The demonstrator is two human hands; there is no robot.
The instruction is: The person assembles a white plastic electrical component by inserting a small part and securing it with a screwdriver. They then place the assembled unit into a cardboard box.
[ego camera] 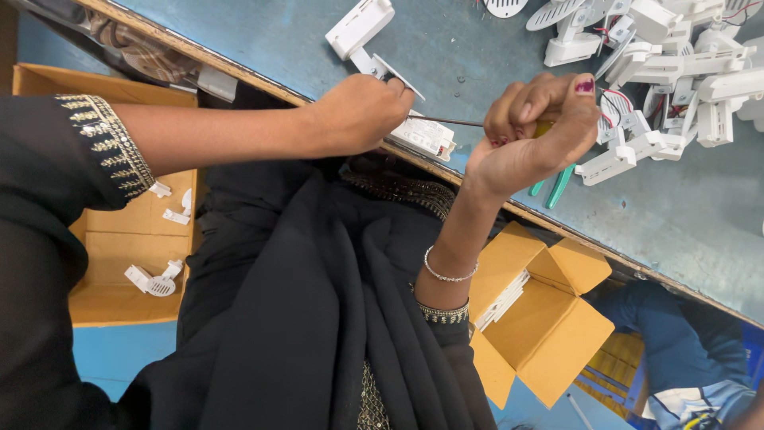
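While the left hand (362,111) is closed down on a small white plastic part (426,135) right at the table edge (263,84), the right hand (537,131) is fisted around a screwdriver (446,121) with a yellowish handle. Its thin shaft runs pretty much sideways from the right fist over to the part, so the tip meets it just beside the left fingers. The two hands are close but not touching, and the part sits between them, nearer the left one. Green-handled pliers (557,185) lie just under the right hand. A heap of white parts (676,72) crowds the table on the far right, and open cardboard boxes (541,318) sit below the edge, so the free room is mostly the bare blue top behind the hands.
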